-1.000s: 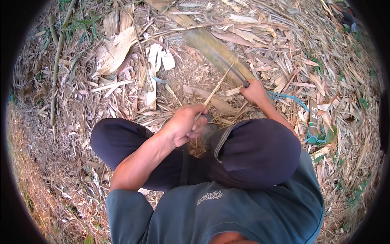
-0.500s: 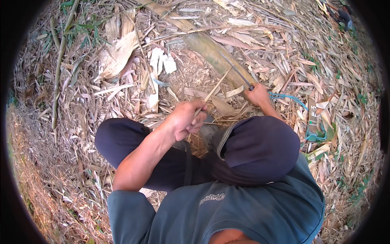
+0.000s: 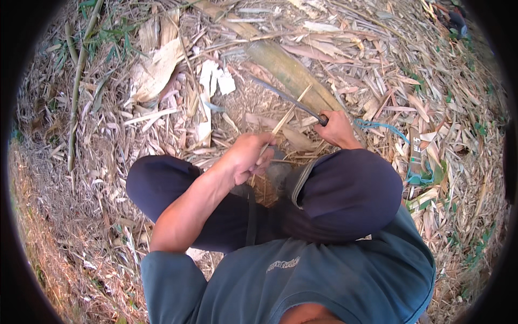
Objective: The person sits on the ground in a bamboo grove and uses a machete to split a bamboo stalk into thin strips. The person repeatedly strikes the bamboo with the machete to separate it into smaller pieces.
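Note:
My left hand (image 3: 252, 156) is closed around a thin pale bamboo strip (image 3: 284, 120), which slants up and to the right out of the fist. The fist is between my bent knees. In my right hand (image 3: 341, 130) is the dark handle of a long-bladed knife (image 3: 279, 93), its blade reaching up and to the left. Blade and strip cross in this view; whether they touch I cannot tell. Just beyond them lies a thick greenish-brown length of bamboo (image 3: 288, 67) on the ground, its near end close to my right hand.
Dry leaves and bamboo shavings (image 3: 377, 70) cover the ground. A knife sheath (image 3: 415, 154) with blue cord (image 3: 384, 125) is to the right of my right knee. Pale torn husks (image 3: 216, 78) lie ahead, and a thin green stem (image 3: 81, 81) is at far left.
The knife has swung left, from lying along the thick bamboo to crossing the strip. My right hand has turned with it; my left hand has barely moved.

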Tool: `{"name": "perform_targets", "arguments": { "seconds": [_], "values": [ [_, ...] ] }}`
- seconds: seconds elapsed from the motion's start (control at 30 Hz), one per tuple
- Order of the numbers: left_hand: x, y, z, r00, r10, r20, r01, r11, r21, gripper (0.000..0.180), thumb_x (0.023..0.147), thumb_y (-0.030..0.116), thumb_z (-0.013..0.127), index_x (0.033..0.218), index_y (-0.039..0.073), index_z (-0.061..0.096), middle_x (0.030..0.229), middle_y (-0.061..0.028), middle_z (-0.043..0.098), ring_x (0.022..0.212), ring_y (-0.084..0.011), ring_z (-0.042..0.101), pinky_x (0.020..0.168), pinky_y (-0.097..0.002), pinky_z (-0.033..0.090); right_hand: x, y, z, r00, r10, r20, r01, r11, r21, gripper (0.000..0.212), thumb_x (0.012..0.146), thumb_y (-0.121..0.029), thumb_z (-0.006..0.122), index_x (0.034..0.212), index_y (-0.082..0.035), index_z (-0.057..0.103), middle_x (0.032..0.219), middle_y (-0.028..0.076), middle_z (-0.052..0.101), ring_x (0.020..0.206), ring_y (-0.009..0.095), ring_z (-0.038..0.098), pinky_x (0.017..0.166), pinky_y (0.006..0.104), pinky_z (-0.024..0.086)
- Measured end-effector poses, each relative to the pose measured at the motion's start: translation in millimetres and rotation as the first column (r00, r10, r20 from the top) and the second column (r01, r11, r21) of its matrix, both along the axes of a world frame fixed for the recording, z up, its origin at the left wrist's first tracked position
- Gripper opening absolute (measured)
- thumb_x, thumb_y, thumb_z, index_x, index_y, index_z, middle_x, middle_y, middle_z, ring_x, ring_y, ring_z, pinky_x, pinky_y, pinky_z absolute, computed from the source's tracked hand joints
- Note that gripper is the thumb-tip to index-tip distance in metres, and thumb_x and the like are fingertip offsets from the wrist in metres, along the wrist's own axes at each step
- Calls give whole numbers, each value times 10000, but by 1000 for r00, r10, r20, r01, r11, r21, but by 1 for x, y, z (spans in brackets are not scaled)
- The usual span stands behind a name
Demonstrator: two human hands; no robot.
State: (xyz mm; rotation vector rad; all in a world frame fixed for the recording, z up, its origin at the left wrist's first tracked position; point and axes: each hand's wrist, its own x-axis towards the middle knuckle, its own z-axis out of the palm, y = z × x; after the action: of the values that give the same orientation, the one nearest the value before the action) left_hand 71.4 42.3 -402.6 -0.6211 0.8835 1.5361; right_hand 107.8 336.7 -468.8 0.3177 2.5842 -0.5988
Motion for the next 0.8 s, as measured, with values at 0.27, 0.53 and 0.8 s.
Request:
{"name": "perform_targets", "arguments": {
  "seconds": [0.27, 0.53, 0.8],
  "values": [
    [-3, 1, -7, 999, 26, 45, -29, 996, 84, 155, 1027, 235, 460, 978, 98, 513, 506, 45, 395, 377, -77, 267, 392, -246, 207, -12, 75, -87, 949, -283, 141, 240, 935, 261, 492, 768, -355, 675, 1067, 32, 727, 1071, 320, 691, 1046, 445, 675, 939, 485, 536],
    [-13, -2, -5, 962, -260, -83, 262, 965, 10, 263, 1027, 292, 490, 1116, 63, 585, 587, 21, 489, 421, -73, 371, 409, -249, 277, -11, 89, -113, 931, -310, 194, 239, 917, 320, 508, 802, -386, 677, 1128, 2, 719, 1116, 300, 690, 1067, 450, 666, 936, 495, 539],
    [-31, -5, -13, 865, -403, -300, 393, 915, -95, 328, 1044, 300, 451, 1175, 31, 585, 562, 14, 445, 397, -87, 336, 399, -255, 268, -8, 44, -83, 929, -360, 82, 315, 890, 330, 454, 763, -358, 673, 1082, -39, 727, 1062, 255, 716, 1010, 437, 681, 908, 494, 549]
  ]
}}
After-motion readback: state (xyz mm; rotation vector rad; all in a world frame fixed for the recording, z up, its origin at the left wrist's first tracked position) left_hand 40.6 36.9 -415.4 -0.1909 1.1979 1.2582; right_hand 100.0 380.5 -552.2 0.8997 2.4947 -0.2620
